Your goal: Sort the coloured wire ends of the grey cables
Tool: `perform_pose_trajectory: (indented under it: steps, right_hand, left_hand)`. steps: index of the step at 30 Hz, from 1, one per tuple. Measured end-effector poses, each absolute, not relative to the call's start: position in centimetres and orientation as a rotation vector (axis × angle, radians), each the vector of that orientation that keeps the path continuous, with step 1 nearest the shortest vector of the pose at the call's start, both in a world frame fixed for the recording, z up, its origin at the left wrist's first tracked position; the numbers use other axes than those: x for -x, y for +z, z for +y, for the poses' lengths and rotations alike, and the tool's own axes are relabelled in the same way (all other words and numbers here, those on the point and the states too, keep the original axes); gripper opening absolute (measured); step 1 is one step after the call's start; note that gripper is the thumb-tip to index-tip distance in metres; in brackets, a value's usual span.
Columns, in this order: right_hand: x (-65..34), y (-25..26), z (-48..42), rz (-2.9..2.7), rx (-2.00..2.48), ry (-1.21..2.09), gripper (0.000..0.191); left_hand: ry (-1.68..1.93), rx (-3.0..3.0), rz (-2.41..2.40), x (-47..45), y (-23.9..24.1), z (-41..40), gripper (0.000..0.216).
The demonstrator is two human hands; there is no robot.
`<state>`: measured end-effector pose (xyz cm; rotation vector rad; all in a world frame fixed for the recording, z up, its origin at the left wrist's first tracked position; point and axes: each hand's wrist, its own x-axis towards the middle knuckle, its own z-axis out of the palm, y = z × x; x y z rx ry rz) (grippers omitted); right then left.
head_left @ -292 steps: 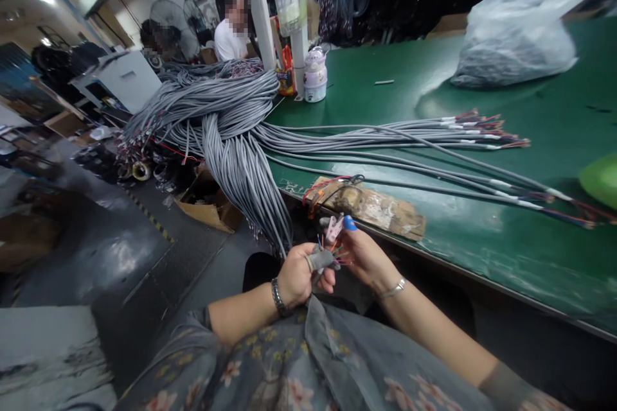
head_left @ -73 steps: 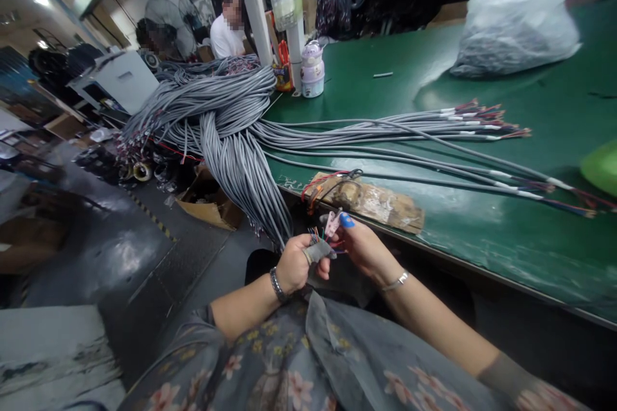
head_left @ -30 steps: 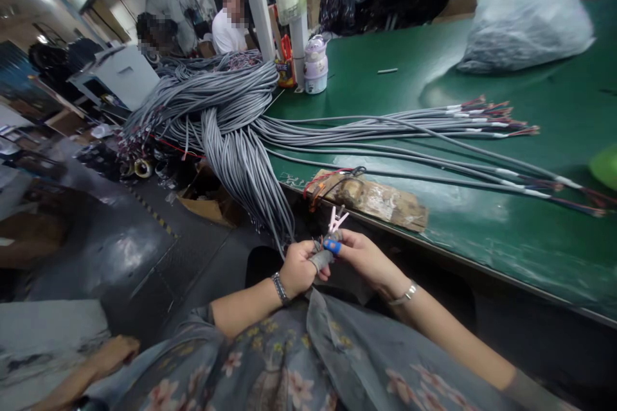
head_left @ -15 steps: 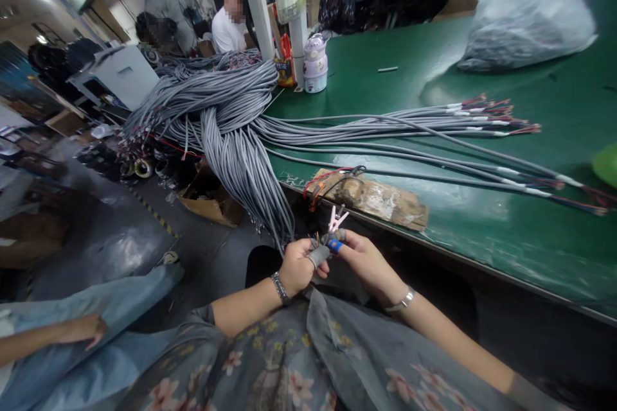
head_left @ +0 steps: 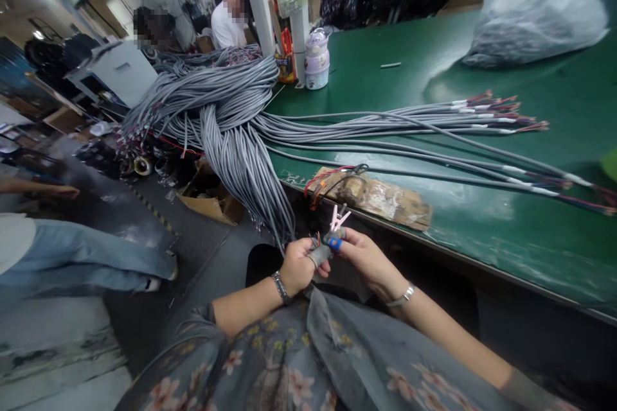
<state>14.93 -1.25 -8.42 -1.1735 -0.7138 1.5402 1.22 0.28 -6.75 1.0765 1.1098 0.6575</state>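
Fingers closed, my left hand (head_left: 299,268) pinches the end of a grey cable, with thin copper-coloured wires (head_left: 317,239) sticking up beside the thumb. Grey wrapping covers one of its fingers. My right hand (head_left: 369,260) meets it from the other side, thumb and fingers pressed together; a blue band (head_left: 334,243) circles the thumb. What lies between the right fingertips is too small to make out. A pale pink clothespin (head_left: 338,219) stands just beyond the fingertips, by the table edge. The big bundle of grey cables (head_left: 245,160) hangs down toward my left hand.
Several cables with white-taped ends (head_left: 463,104) lie across the green table (head_left: 385,90). A worn wooden block (head_left: 380,201) sits at its edge. Behind are a lilac container (head_left: 317,61) and a plastic bag (head_left: 537,13). A person in jeans (head_left: 87,257) is at the left; another sits behind.
The person in jeans at the left has moved, with the legs and arm now higher and further left. My hands stay together in nearly the same place; the view shifts slightly.
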Motion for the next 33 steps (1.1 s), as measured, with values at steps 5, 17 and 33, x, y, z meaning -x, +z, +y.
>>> perform_pose_trajectory:
  steps: [5, 17, 33]
  right_hand:
    - [-14.3, -8.2, -1.5, -0.58, 1.053, 1.696, 0.032]
    - [-14.5, -9.0, -1.1, -0.416, 1.001, 1.591, 0.026]
    - [-14.7, -8.5, 1.3, -0.459, 0.913, 1.541, 0.045]
  left_hand:
    - [0.602, -1.098, 1.066, -1.3, -6.7, 0.2, 0.046]
    - [0.758, -1.034, 1.055, -1.0, -6.7, 0.0, 0.047]
    - [0.747, -0.925, 1.057, -2.9, -5.9, 0.4, 0.048]
